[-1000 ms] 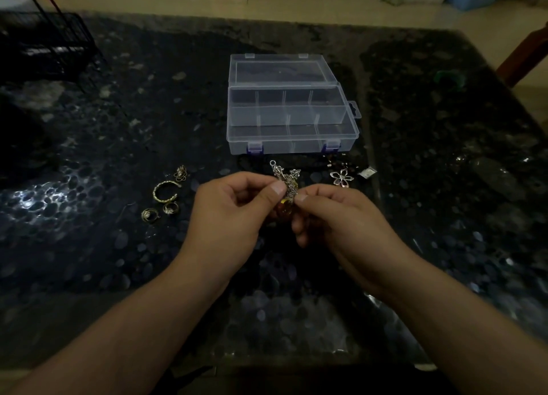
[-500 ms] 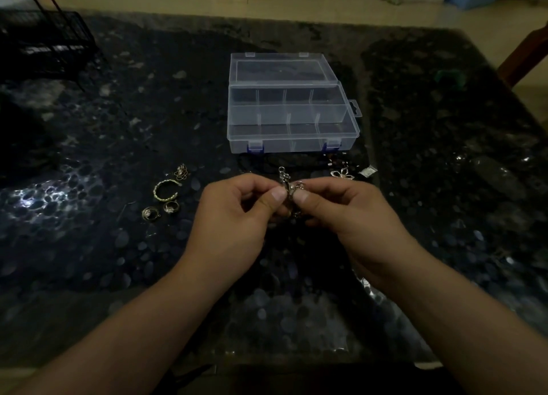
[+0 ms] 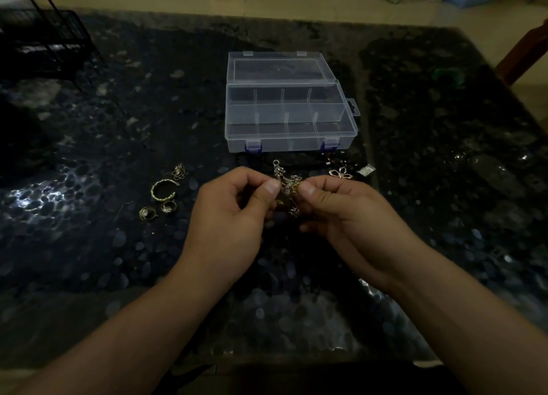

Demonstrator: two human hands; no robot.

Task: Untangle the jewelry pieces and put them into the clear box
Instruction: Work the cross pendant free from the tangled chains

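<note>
Both hands are up off the table, close together, and the tangled cluster of small metal pieces sits right between them. The left hand pinches one side with thumb and forefinger, the right hand pinches the other, thumbs nearly meeting. That two-sided grip makes sense to me: each hand takes a different piece so the knot can be teased open rather than yanked. A little looped end sticks up above the thumbs and a bit dangles below, so the cluster looks far from separated.

The clear box lies straight ahead, beyond the hands, lid folded back flat and the divided compartments facing up. I see nothing in them; it looks placed there so a freed piece only needs a short reach forward.

Off to the left lie pieces already on their own: a twisted gold ring, two small rings nearer the person, and a tiny charm just beyond. To the right, near the box's front corner, a flower-shaped pendant rests with some small bits beside it. None of it is boxed yet. The dim light makes the knot's links hard to read.
</note>
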